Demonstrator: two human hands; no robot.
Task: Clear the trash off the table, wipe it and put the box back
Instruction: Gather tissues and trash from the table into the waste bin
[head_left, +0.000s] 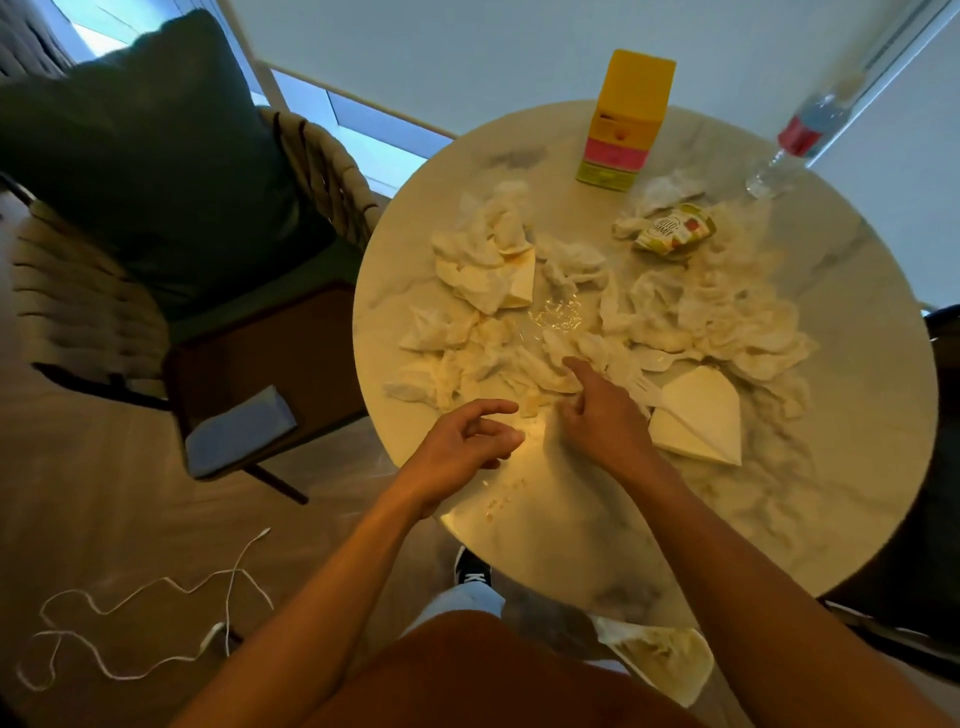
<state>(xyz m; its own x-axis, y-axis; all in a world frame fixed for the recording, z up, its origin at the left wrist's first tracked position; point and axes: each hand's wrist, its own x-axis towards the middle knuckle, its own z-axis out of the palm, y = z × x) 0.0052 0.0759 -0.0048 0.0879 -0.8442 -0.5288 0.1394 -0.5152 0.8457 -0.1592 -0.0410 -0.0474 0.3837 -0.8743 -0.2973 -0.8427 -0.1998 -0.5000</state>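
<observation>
Two hands, left (467, 441) loosely curled, holding nothing, right (597, 415) touching crumpled tissues (524, 364).

Little can be read here. The crumpled green and white packet (674, 232) lying among the tissues on the table (857, 322) carries dark print on a round white patch, seemingly "HELLO" over a 2nd word too blurred to make out. The tall yellow box (625, 117) bears a small dark mark and fine lines on its pink and green bands, all illegible.
</observation>
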